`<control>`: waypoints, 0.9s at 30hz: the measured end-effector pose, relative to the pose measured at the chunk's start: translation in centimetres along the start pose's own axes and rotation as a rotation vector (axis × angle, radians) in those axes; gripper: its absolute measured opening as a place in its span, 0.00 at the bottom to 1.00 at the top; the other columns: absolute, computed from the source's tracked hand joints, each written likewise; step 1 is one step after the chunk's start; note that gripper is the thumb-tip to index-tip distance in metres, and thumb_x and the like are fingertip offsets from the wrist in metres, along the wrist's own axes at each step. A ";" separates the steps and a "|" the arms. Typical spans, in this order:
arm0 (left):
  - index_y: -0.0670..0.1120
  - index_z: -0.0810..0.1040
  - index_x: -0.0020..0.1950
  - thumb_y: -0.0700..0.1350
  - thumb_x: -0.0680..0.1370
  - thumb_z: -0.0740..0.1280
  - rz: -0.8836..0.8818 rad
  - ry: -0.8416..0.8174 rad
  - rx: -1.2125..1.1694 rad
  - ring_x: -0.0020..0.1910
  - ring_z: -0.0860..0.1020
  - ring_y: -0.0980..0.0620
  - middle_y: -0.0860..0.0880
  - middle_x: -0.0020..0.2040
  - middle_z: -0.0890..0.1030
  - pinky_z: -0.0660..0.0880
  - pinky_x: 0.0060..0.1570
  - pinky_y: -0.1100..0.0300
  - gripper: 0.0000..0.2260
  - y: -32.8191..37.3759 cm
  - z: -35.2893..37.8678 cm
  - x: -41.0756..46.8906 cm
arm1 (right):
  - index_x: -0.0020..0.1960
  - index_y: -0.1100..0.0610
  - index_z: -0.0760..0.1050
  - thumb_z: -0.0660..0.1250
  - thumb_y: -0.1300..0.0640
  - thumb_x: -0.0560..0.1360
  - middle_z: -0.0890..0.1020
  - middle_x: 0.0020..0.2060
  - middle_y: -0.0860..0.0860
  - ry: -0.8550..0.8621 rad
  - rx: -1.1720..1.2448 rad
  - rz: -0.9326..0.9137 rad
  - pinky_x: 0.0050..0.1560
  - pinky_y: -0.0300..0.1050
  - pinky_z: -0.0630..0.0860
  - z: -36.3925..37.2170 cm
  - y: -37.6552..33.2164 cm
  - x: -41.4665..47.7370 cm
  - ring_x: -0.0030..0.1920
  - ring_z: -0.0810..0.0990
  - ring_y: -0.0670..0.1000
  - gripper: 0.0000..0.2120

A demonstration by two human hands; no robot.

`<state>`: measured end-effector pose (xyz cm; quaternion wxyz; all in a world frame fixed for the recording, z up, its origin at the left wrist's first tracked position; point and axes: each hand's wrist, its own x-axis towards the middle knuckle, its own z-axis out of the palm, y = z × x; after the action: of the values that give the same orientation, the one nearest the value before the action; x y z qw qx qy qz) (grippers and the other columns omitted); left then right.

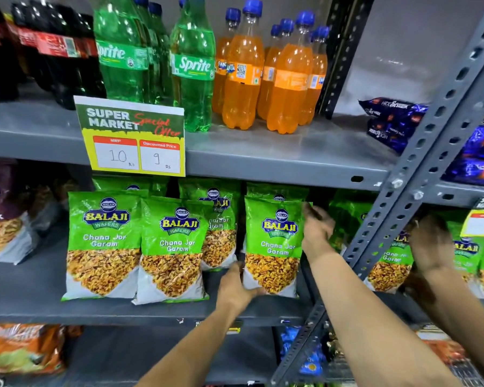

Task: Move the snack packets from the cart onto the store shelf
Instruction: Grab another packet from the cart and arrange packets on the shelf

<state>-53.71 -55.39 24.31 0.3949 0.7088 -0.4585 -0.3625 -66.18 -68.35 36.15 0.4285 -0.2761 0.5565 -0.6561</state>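
A green Balaji Chana Jor Garam snack packet (273, 247) stands upright on the grey middle shelf (123, 311). My left hand (235, 286) grips its lower left corner. My right hand (317, 233) holds its upper right edge. Two more of the same green packets (102, 244) stand in front to the left, with others in a row behind them. The cart is not in view.
A slotted grey upright post (419, 169) crosses just right of my right arm. Beyond it another hand (430, 244) touches green packets in the neighbouring bay. Soft drink bottles (243, 71) and a price sign (132, 135) fill the shelf above. Orange packets (25, 350) lie below.
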 end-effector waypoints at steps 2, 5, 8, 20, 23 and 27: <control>0.46 0.70 0.64 0.50 0.63 0.80 -0.010 0.002 -0.020 0.56 0.76 0.49 0.48 0.57 0.79 0.72 0.56 0.59 0.34 -0.4 0.0 -0.1 | 0.58 0.68 0.75 0.71 0.66 0.70 0.80 0.57 0.65 0.030 0.081 0.015 0.34 0.28 0.74 0.0 0.2 0.4 0.48 0.76 0.51 0.17; 0.45 0.71 0.62 0.48 0.64 0.79 -0.001 0.024 -0.024 0.55 0.76 0.50 0.51 0.52 0.77 0.69 0.51 0.64 0.30 -0.9 0.1 -0.3 | 0.56 0.62 0.78 0.70 0.57 0.73 0.81 0.56 0.62 0.052 -0.258 -0.115 0.49 0.45 0.77 0.1 0.5 0.4 0.54 0.80 0.57 0.14; 0.45 0.72 0.61 0.48 0.63 0.79 -0.004 0.023 -0.011 0.57 0.75 0.50 0.50 0.53 0.77 0.68 0.52 0.64 0.30 -0.9 0.0 -0.3 | 0.57 0.59 0.76 0.66 0.44 0.73 0.79 0.58 0.61 -0.026 -0.802 -0.463 0.59 0.53 0.73 0.6 -0.6 -0.4 0.60 0.76 0.61 0.21; 0.45 0.70 0.61 0.52 0.65 0.77 0.003 0.017 0.149 0.60 0.76 0.47 0.46 0.60 0.78 0.74 0.59 0.55 0.30 -0.1 -0.4 -0.7 | 0.58 0.53 0.75 0.59 0.45 0.78 0.79 0.61 0.55 -0.704 -1.359 -0.653 0.70 0.56 0.64 5.5 -2.4 -3.7 0.63 0.75 0.58 0.16; 0.45 0.68 0.64 0.54 0.67 0.75 0.071 0.022 0.269 0.63 0.73 0.45 0.45 0.64 0.74 0.73 0.60 0.53 0.31 0.0 -1.5 -1.6 | 0.55 0.52 0.77 0.60 0.45 0.77 0.81 0.56 0.56 -0.625 -1.315 -0.786 0.69 0.57 0.62 5.4 -1.5 -5.7 0.60 0.76 0.59 0.14; 0.48 0.71 0.62 0.54 0.71 0.71 0.262 0.224 0.281 0.60 0.74 0.47 0.47 0.60 0.76 0.74 0.57 0.52 0.23 -0.7 -6.6 -4.0 | 0.46 0.55 0.78 0.65 0.50 0.74 0.81 0.45 0.57 -0.624 -1.014 -1.194 0.55 0.52 0.72 4.9 1.1 -9.4 0.50 0.78 0.59 0.09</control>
<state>-48.93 -49.96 27.14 0.3845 0.7272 -0.5457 -0.1597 -57.28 -62.61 37.32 -0.0320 -0.8517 0.4002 -0.3367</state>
